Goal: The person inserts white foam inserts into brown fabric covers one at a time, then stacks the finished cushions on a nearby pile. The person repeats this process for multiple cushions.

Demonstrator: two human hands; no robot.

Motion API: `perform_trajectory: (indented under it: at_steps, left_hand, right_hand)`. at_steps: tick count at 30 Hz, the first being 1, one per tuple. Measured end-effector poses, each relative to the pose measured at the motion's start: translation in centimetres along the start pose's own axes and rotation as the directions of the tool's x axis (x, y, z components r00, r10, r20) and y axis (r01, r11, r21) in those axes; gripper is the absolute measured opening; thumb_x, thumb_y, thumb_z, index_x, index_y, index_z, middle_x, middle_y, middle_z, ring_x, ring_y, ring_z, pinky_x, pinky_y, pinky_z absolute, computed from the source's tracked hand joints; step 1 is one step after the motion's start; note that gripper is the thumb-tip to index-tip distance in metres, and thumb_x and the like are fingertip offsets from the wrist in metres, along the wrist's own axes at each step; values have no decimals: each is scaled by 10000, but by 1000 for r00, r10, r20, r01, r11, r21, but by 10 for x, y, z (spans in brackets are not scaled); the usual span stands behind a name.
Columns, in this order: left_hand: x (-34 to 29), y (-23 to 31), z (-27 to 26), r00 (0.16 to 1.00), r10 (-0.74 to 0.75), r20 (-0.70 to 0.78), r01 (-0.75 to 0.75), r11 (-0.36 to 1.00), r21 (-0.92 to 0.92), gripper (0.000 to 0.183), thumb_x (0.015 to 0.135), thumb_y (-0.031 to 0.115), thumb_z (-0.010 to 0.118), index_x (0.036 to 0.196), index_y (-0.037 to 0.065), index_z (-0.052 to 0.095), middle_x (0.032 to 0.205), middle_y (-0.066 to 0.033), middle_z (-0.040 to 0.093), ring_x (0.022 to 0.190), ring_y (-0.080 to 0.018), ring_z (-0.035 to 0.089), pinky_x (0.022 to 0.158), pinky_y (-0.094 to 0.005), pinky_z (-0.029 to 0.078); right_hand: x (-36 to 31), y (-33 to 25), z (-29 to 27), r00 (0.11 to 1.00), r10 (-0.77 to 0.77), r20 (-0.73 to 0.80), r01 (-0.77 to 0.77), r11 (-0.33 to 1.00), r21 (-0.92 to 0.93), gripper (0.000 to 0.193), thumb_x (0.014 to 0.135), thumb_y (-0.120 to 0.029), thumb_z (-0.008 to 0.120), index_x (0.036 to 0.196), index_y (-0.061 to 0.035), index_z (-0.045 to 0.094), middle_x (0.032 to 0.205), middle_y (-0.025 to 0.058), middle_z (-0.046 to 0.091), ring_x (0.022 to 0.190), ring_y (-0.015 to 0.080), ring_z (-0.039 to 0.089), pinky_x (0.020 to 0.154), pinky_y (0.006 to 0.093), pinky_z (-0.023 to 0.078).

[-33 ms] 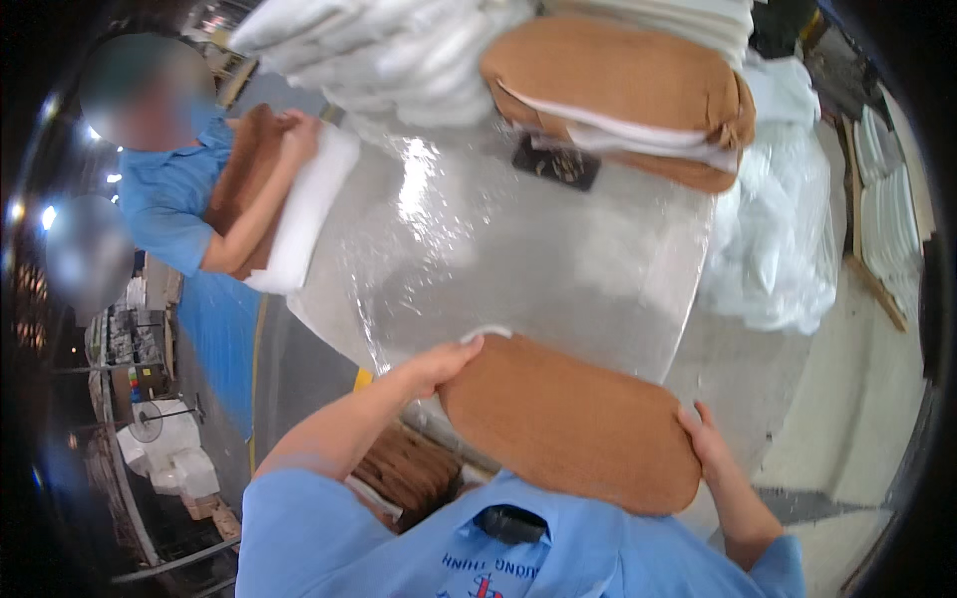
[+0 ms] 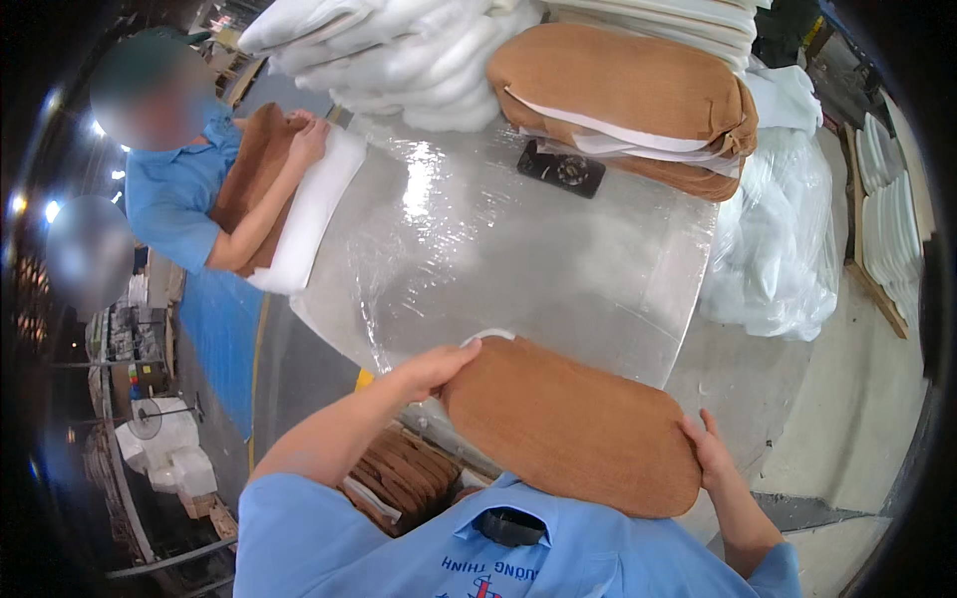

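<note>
Head view: left hand (image 2: 429, 369) and right hand (image 2: 710, 456) each grip one brown cushion cover (image 2: 568, 424), fingers closed on its edges.

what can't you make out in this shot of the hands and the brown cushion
- Head view: the underside of the brown cushion and the fingers beneath it; the cushion hides them.
- What the white edge by the left hand is; only a sliver shows.
- The right hand palm, pressed to the cushion's end.
- The small dark object on the plastic-covered table: too small to identify.
- The co-worker's face, blurred.
</note>
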State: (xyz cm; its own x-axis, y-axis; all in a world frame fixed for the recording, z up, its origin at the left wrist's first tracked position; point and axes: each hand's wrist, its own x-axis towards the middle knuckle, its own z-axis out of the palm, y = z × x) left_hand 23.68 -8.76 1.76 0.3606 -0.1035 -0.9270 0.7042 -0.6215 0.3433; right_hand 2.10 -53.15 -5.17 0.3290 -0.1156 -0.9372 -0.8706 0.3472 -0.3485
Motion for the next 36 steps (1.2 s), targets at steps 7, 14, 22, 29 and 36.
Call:
perform_trajectory:
  at_steps: [7, 14, 22, 29, 36]
  left_hand:
    - [-24, 5, -20, 949, -185, 256, 180, 983, 42, 807, 958, 672, 655, 1403, 3, 582, 1234, -158, 701, 983, -263, 733, 756, -410, 632]
    - [36, 2, 0, 982, -175, 72, 170, 982, 78, 662, 973, 522, 735, 1390, 18, 630, 1324, -145, 694, 1137, -262, 704, 844, -453, 612]
    - [38, 9, 4, 977, -149, 150, 172, 973, -152, 637, 997, 480, 716, 1407, 1, 618, 1377, -159, 673, 1248, -282, 663, 1014, -462, 550]
    - [-30, 34, 14, 892, 434, -125, -433, 747, -504, 629, 1008, 415, 716, 1486, 51, 530, 1446, -97, 625, 1330, -259, 592, 1098, -434, 488]
    - [-24, 10, 102, 628, 683, -373, -651, 198, -733, 638, 907, 125, 810, 1472, 68, 518, 1435, -38, 620, 1334, -250, 574, 1109, -478, 482]
  right_hand:
    - [-24, -1, -3, 980, 74, 185, -91, 992, 88, 729, 1025, -375, 689, 1592, -60, 356, 1493, 157, 551, 1363, 266, 554, 1100, 433, 493]
    - [4, 7, 4, 986, 77, 146, -83, 996, 36, 671, 1018, -372, 703, 1469, 40, 423, 1362, 183, 617, 1210, 271, 641, 996, 428, 556]
    - [13, 8, 3, 981, 36, 192, -40, 999, 16, 610, 1007, -388, 713, 1373, 65, 532, 1280, 178, 671, 1132, 251, 678, 946, 415, 564]
    - [-26, 22, 16, 927, -374, -34, 367, 884, 291, 606, 1021, -274, 709, 1504, -56, 415, 1385, 145, 600, 1245, 260, 602, 1040, 443, 522]
    - [-31, 26, 66, 747, -649, -143, 544, 473, 693, 697, 1005, -245, 734, 1567, -249, 322, 1511, 71, 490, 1402, 290, 462, 1150, 521, 416]
